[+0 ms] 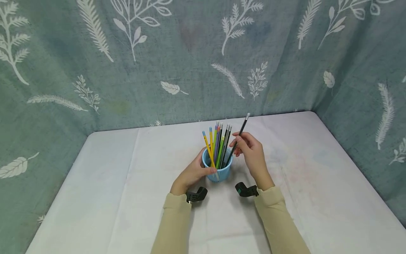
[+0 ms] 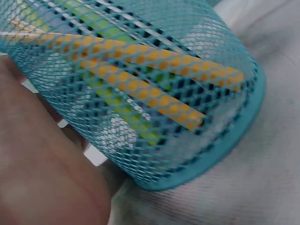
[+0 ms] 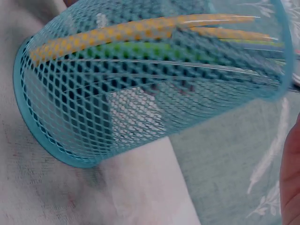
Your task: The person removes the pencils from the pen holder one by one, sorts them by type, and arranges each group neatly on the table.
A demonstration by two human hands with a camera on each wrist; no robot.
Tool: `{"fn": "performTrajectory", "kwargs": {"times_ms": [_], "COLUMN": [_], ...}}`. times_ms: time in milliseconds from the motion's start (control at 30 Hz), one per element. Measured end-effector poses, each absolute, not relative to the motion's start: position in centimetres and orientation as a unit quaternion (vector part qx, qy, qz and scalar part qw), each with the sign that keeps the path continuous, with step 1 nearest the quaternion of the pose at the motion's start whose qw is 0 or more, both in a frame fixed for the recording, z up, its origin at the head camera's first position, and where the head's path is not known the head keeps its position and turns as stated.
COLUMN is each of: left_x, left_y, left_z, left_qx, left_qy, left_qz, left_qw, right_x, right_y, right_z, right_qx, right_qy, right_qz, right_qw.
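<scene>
A light blue mesh pencil cup (image 1: 223,173) stands on the table, filled with several pencils (image 1: 217,144) in yellow, green, purple and black. My left hand (image 1: 194,170) grips the cup from its left side, thumb across the front near the rim. In the left wrist view the mesh wall (image 2: 187,154) shows the pencils' lower ends inside. My right hand (image 1: 253,154) pinches a black pencil (image 1: 241,129) with a white-tipped top, which leans right over the cup's rim with its lower end inside. Only an edge of the right hand (image 3: 290,173) appears in the right wrist view.
A white cloth (image 1: 158,158) covers the table. Behind it and along both sides hangs a grey-green curtain (image 1: 196,70) with white leaf prints. A black wrist camera (image 1: 197,194) sits at the left wrist, another black camera (image 1: 246,189) at the right.
</scene>
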State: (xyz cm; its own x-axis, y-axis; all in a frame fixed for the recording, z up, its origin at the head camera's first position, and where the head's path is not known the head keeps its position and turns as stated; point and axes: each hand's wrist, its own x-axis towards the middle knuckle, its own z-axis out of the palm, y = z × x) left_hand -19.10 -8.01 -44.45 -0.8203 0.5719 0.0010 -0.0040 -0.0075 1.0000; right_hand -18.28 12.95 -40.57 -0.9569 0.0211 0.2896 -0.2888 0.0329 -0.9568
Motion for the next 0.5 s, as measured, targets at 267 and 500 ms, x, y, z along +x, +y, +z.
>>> {"fn": "performTrajectory", "kwargs": {"times_ms": [267, 500], "left_x": [-18.4, -18.8], "left_y": [-8.7, -8.6], "left_z": [-43.2, -44.4], "left_qx": [0.224, 0.235], "left_qy": [0.665, 0.65], "left_qz": [0.674, 0.685], "left_qw": [0.23, 0.231], "right_x": [-17.5, -17.8], "right_y": [13.5, 13.8], "right_z": [-40.0, -40.7], "right_qx": [0.067, 0.041], "right_qy": [-0.648, -0.58], "right_qz": [0.746, 0.804], "right_qw": [0.136, 0.126]}}
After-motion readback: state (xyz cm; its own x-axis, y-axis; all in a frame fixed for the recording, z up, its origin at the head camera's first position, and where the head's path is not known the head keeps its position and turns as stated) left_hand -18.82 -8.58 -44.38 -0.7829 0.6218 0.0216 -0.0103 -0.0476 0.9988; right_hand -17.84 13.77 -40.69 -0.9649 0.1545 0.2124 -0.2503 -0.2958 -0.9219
